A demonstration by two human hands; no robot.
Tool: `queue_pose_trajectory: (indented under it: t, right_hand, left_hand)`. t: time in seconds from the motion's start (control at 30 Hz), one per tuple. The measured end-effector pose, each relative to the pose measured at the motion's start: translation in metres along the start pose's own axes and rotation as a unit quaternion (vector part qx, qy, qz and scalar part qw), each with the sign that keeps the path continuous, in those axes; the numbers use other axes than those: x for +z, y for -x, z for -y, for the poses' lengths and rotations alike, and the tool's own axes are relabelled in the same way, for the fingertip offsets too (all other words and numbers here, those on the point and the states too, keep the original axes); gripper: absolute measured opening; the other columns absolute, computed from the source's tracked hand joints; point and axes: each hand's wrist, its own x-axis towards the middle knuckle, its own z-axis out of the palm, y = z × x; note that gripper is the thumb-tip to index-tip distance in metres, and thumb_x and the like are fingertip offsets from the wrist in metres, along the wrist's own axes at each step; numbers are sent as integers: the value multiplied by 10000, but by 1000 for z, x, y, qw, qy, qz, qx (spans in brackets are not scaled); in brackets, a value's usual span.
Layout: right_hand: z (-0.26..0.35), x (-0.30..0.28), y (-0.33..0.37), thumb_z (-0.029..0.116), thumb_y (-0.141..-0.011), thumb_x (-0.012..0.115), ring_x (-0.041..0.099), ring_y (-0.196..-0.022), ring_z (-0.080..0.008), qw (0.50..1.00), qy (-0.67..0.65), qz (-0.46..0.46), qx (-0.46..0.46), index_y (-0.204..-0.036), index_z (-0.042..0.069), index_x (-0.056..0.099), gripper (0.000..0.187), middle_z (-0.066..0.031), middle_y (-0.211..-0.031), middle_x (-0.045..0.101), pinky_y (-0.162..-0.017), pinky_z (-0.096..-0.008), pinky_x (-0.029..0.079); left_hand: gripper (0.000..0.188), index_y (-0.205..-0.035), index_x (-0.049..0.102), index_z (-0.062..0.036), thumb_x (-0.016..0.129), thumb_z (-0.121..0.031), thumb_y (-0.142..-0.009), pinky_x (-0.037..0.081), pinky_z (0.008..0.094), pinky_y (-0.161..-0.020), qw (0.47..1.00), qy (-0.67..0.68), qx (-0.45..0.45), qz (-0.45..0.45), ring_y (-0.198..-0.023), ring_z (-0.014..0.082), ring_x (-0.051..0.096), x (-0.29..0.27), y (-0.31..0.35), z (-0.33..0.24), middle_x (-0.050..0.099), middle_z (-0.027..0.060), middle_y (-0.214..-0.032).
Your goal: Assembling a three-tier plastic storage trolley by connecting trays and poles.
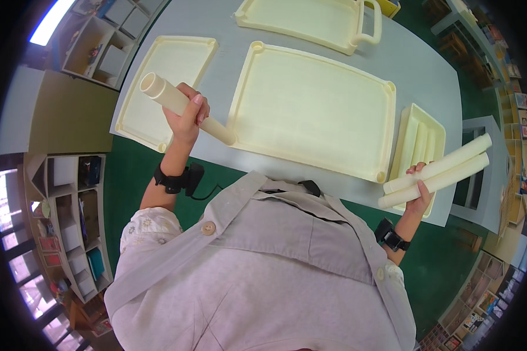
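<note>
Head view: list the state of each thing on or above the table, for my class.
left hand: closed around one cream tube
cream tube: tilted, upper end open
right hand: gripping two side-by-side tubes
large rectangular tray: flat on the table, facing up
left tray: flat on the table
handled tray: on the table, partly out of frame
narrow bin: open-topped, contents unclear

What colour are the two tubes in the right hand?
Pale cream: the head view best shows the two tubes in the right hand.
</note>
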Motion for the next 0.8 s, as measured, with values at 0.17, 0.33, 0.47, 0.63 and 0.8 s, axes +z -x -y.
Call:
queue_pose_trajectory:
  t: [0.17,0.33,0.47,0.63,0.8]
  right_hand:
    - [1,12,-3,34,-664,572,453,-784,-205,992,116,-48,-33,-1159,19,348,544,-106,-812,450,-767,-324,373]
    - [-6,4,-4,46,-728,534,436,-772,-188,979,145,-99,-103,-1122,0,367,430,-94,-798,453,-749,-309,376]
    - [-15,-8,-4,60,-740,541,439,-767,-186,981,100,-116,-122,-1101,9,381,399,-93,-799,455,-739,-303,380]
    - [-26,-38,-5,70,-738,563,462,-749,-166,951,189,-173,-172,-1067,14,411,367,-78,-813,468,-718,-307,411]
    - [-46,-84,5,-16,-696,600,513,-798,-170,927,263,-230,-137,-1080,4,441,416,-80,-896,519,-658,-307,468]
  left_hand:
    - [169,-643,397,-46,541,-24,-729,317,229,-387,999,-28,4,45,-375,80,364,2,19,10,396,6,-483]
    - [170,-646,396,-40,548,19,-696,291,202,-372,997,-3,-36,68,-408,80,390,3,18,10,400,6,-503]
    - [186,-667,349,-64,512,-34,-752,266,211,-370,995,-33,14,88,-361,71,304,4,24,12,353,9,-469]
    - [190,-677,345,-59,516,-44,-758,264,218,-367,996,-2,42,73,-371,73,302,1,30,13,343,6,-476]
    - [161,-703,387,-62,535,-55,-768,287,201,-364,998,-6,15,57,-396,68,353,-3,17,32,398,3,-513]
